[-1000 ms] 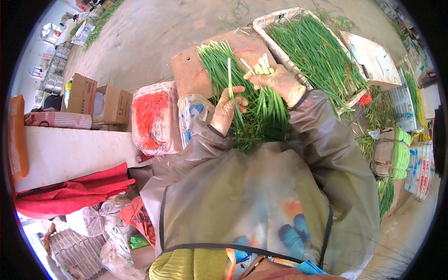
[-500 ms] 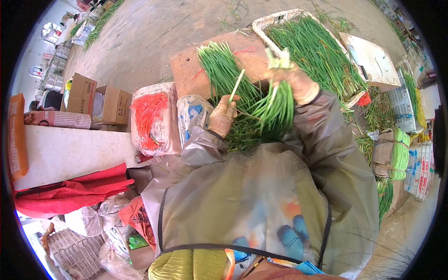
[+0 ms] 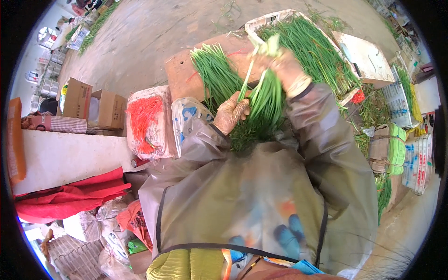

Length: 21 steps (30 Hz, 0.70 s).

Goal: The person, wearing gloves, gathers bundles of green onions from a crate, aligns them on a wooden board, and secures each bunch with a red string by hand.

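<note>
My right hand (image 3: 291, 72), in a thin glove, is closed around a bunch of green chives (image 3: 267, 100). The pale stem ends stick up above the fist and the leaves hang toward my lap. Close by on the left, my gloved left hand (image 3: 232, 112) pinches a pale chive stalk (image 3: 246, 80), which stands upright against the bunch. A loose pile of chives (image 3: 213, 67) lies on a brown board (image 3: 179, 70) just beyond my left hand. The fingers of my right hand are partly smeared by motion.
A white crate (image 3: 269, 19) full of chives stands at the far right, beside a white box (image 3: 363, 58). On the left, red ties (image 3: 145, 119) lie on a wrapped pack (image 3: 164, 100). Cardboard boxes (image 3: 77, 100) stand behind a white surface (image 3: 70, 151).
My left hand has moved right with the stalk, bringing it up to the bunch. The right hand, still gripping the bunch, has shifted slightly left.
</note>
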Tool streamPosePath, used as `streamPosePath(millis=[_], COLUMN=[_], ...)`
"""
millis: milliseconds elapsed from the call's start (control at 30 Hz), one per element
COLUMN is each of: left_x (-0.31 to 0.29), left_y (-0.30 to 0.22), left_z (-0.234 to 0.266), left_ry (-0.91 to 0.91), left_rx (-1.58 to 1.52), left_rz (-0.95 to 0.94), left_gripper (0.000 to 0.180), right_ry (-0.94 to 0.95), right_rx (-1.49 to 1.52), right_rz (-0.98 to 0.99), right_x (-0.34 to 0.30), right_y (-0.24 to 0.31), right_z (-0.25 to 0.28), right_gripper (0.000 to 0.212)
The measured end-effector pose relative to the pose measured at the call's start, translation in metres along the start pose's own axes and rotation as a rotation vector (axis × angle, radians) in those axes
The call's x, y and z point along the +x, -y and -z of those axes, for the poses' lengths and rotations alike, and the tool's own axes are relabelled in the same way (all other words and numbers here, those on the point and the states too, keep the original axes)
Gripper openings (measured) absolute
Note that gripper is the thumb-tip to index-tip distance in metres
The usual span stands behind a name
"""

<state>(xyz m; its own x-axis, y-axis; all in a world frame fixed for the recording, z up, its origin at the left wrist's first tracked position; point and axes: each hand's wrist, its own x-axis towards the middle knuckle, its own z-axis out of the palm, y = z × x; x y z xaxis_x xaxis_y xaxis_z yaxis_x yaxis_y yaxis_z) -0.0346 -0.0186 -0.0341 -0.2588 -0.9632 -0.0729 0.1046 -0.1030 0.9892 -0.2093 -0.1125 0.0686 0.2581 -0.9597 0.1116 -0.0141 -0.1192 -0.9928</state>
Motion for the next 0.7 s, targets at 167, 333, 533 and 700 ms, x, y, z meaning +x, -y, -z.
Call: streamPosePath(millis=[167,333,533,700], left_x=[0.008,0.010,-0.001,-0.027], left_y=[0.061,0.101,0.030,-0.068], left_z=[0.033,0.042,0.033,0.036], left_ry=[0.062,0.307,0.312,0.672], left_rx=[0.589,1.081,1.528,0.602], left_rz=[0.207,-0.008,0.352,0.596], left_gripper=[0.027,0.050,0.047,0.026], right_ry=[-0.103,-0.211,-0.118,-0.006], right_rx=[0.263,-0.205,-0.105,-0.060], right_rz=[0.224,0.328,0.253,0.446], right_x=[0.026,0.048,0.041,0.033], right_y=[0.103,0.128,0.148,0.152], right_z=[0.069,0.099,0.093,0.084], right_gripper=[0.025,0.023,0.018,0.025])
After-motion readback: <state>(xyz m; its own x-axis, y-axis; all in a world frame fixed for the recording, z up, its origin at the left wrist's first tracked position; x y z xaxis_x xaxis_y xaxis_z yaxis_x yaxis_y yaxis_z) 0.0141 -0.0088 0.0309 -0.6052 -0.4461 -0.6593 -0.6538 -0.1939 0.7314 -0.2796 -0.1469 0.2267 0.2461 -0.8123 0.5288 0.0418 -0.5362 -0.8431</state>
